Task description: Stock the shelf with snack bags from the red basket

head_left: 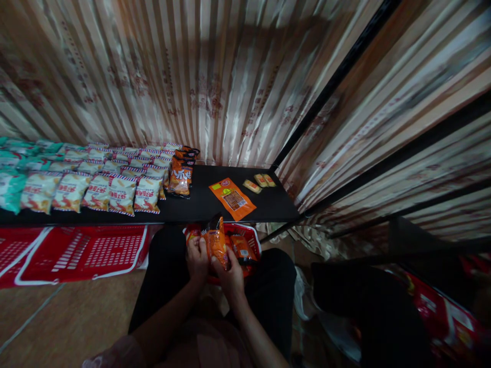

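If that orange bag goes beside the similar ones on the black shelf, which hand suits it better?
Probably the left hand: the shelf bags lie ahead and to its left. The right hand also holds the orange bag, but is farther from them.

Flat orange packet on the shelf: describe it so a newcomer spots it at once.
Find the black shelf below the striped curtain. Past its rows of bags, left of the small pale packs, lies the orange packet. Unlike the plump, black-topped orange bags, it is flat, with a yellow patch near one corner.
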Tool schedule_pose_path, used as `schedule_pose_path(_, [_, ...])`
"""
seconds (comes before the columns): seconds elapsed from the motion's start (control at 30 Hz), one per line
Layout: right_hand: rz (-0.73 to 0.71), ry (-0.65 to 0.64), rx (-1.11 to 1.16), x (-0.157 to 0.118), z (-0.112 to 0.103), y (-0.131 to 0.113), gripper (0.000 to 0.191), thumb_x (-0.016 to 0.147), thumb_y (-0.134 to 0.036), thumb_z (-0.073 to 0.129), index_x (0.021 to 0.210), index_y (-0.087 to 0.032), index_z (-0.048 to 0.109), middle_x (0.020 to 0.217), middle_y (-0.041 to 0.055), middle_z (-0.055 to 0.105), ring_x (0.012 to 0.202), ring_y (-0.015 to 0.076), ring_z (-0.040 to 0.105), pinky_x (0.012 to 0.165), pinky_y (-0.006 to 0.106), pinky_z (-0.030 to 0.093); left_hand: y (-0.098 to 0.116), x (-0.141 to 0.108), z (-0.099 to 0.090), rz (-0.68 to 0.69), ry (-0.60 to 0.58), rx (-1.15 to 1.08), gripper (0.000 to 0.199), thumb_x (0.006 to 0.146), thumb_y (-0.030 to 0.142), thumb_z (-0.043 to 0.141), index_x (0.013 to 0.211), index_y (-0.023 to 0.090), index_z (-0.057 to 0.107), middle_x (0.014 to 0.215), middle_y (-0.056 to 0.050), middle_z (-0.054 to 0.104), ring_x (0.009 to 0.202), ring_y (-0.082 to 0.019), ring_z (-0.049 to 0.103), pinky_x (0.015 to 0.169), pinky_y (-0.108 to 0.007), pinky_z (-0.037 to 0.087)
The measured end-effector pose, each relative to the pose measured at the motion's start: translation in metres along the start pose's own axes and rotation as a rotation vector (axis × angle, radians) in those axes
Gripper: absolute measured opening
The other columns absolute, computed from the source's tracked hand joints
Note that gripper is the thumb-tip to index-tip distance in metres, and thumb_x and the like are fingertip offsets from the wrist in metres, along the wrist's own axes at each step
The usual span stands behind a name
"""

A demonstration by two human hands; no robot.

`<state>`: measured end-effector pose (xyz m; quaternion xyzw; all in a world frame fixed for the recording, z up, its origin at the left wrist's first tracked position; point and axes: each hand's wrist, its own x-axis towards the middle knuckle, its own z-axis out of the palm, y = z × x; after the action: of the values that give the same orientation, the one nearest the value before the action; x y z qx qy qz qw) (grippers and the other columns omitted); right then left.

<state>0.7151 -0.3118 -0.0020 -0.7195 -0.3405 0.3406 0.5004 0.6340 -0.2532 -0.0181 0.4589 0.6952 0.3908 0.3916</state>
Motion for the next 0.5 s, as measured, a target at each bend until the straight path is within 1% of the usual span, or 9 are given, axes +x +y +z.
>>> schedule_pose_path(0.13, [-0.037,0.038,-0.132,-0.004,-0.002,-0.007,0.053,0.063,-0.040,0.066,0.110,-0.017,0.061,0.112,0.0108,0.064,0.104,0.0261,0.058,0.093,0.037,0.043,-0.002,-0.001,0.000,0.106,0.061,-0.029,0.027,0.080,0.041,0.038,0.090,0.020,0.051,0.090,-0.006,0.059,0.080,-0.017,0.059,0.077,-0.031,0.048])
schedule_pose_path(0.2, [-0.083,0.037,-0.197,-0.006,-0.003,-0.010,0.051,0.065,-0.039,0.064,0.110,-0.016,0.061,0.111,0.0115,0.064,0.103,0.0256,0.058,0.092,0.037,0.044,-0.004,0.000,0.000,0.140,0.069,-0.019,0.024,0.080,0.040,0.038,0.086,0.021,0.051,0.086,-0.005,0.058,0.077,-0.017,0.058,0.076,-0.031,0.047])
schedule_pose_path(0.27, [-0.128,0.038,-0.253,-0.008,-0.003,-0.012,0.049,0.067,-0.038,0.063,0.111,-0.016,0.061,0.111,0.0119,0.064,0.104,0.0256,0.058,0.092,0.036,0.044,-0.007,0.001,0.000,0.134,0.033,-0.036,0.023,0.081,0.040,0.038,0.083,0.021,0.051,0.081,-0.004,0.059,0.076,-0.017,0.058,0.075,-0.031,0.047])
schedule_pose_path(0.37, [-0.165,0.018,-0.304,-0.011,-0.004,-0.014,0.047,0.069,-0.036,0.062,0.111,-0.018,0.060,0.112,0.0111,0.063,0.105,0.0254,0.057,0.091,0.036,0.044,-0.012,0.002,0.001,0.090,-0.044,-0.094,0.027,0.081,0.042,0.036,0.083,0.021,0.053,0.075,-0.002,0.061,0.073,-0.017,0.059,0.071,-0.031,0.048])
schedule_pose_path(0.5, [-0.203,-0.008,-0.317,-0.014,-0.003,-0.014,0.046,0.070,-0.035,0.061,0.113,-0.019,0.060,0.112,0.0097,0.063,0.104,0.0245,0.057,0.091,0.035,0.044,-0.015,0.002,-0.001,0.084,-0.062,-0.114,0.030,0.081,0.042,0.035,0.081,0.021,0.057,0.077,-0.003,0.064,0.076,-0.018,0.060,0.073,-0.032,0.048])
